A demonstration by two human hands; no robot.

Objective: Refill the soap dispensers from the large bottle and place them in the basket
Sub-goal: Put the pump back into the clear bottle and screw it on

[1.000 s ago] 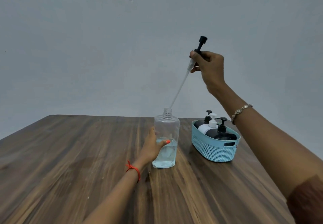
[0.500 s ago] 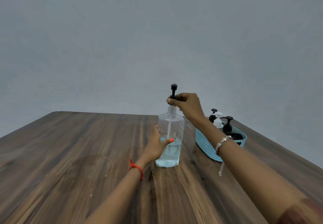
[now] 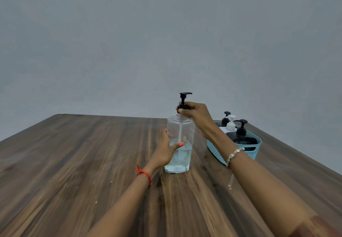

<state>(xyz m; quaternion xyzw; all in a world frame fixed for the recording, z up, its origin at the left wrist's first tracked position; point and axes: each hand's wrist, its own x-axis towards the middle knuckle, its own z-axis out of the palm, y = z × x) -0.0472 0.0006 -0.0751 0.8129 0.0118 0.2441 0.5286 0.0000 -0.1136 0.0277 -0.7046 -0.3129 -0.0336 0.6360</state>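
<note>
Mid-worktop, the left hand [image 3: 163, 150] wraps the upright clear bottle [image 3: 180, 144] while the right hand [image 3: 196, 113] pinches the black pump [image 3: 184, 101] collar at its neck, just left of the blue basket [image 3: 253, 149] of dispensers [image 3: 240, 135] near the right edge; the worktop [image 3: 74, 162] lies bare toward the left edge.

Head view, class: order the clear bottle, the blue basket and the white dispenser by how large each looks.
1. Clear bottle, though it is nearer the camera.
2. Blue basket, part hidden by the right arm.
3. White dispenser, mostly sunk in the basket.
</note>
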